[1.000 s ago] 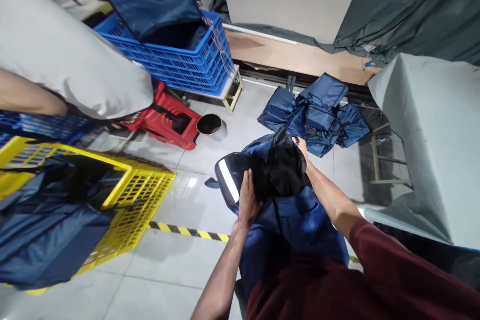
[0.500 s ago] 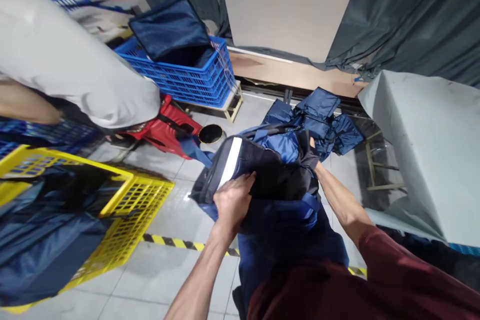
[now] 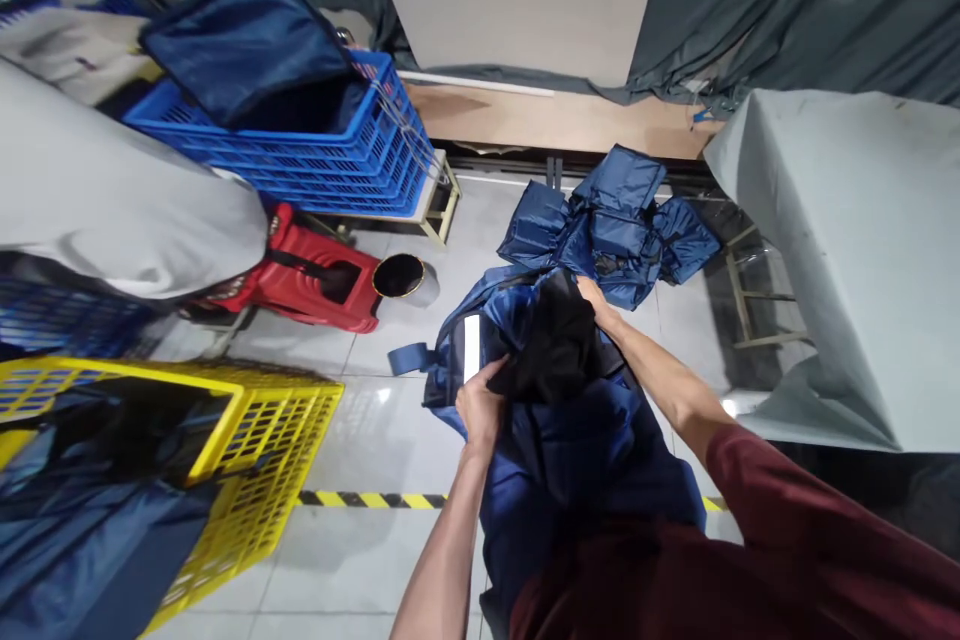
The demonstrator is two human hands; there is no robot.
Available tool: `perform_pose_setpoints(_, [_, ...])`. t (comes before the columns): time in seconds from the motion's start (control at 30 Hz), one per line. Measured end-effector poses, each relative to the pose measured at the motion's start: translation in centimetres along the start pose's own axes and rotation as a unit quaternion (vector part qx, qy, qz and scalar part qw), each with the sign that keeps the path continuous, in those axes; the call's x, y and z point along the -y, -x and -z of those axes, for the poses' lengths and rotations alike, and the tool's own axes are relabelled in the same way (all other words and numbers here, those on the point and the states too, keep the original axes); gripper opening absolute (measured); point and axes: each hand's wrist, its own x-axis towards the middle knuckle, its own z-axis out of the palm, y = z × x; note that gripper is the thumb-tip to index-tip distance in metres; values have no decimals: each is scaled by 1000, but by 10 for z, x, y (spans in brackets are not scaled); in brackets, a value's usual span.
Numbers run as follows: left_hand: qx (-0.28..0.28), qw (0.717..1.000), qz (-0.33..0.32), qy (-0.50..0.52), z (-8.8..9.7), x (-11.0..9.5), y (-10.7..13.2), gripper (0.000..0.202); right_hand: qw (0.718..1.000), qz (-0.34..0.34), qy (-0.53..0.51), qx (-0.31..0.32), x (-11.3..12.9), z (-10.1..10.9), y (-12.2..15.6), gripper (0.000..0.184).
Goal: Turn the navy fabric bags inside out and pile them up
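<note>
Grey tiled floor [image 3: 360, 420] beneath the blue bag [image 3: 585, 430], dark curtains [image 3: 787, 0] behind

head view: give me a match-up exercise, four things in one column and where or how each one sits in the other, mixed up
Column one
1. bag with the pale strip
2. red stool
3. blue crate
4. yellow crate

Column two
a. lying on its side on the floor
b. in the grip of the left hand, with the right hand on it too
c. up on a low stand
d. next to the striped floor tape

Pairs: 1-b, 2-a, 3-c, 4-d
</note>
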Motion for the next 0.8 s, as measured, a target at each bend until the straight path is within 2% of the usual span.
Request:
perform_pose_setpoints(0.1, [-11,998,37,41,-10,27,25,39,997,51,62,-10,26,7,-9,45])
perform_pose_setpoints(0.17, [-15,997,60,49,-23,36,39,39,992,79,99,-19,34,3,-10,52])
perform_pose_setpoints(0.27, [-14,997,69,26,-37,33,43,42,994,55,98,-6,37,-12,-6,53])
perform_pose_setpoints(0.4, [-5,998,62,3,-36,23,38,43,991,44,123,26,48,-23,-5,45])
perform_pose_setpoints(0.47, [-6,998,57,-9,-33,23,44,46,987,59,141,43,56,-14,-4,41])
perform_pose_setpoints(0.53, [0,998,45,-35,-32,24,55,52,985,97,139,21,55,5,7,43])
perform_pose_setpoints(0.63, [28,996,40,-77,-36,21,74,67,975,169,122,-82,31,35,52,66])
perform_pose_setpoints(0.67, [35,995,39,-83,-38,18,79,74,972,165,116,-116,17,40,72,77])
perform_pose_setpoints(0.73, [45,995,32,-83,-44,11,90,86,980,86,102,-150,-14,39,114,101])
perform_pose_setpoints(0.8, [50,995,16,-81,-49,2,99,89,986,-41,74,-143,-44,24,144,118])
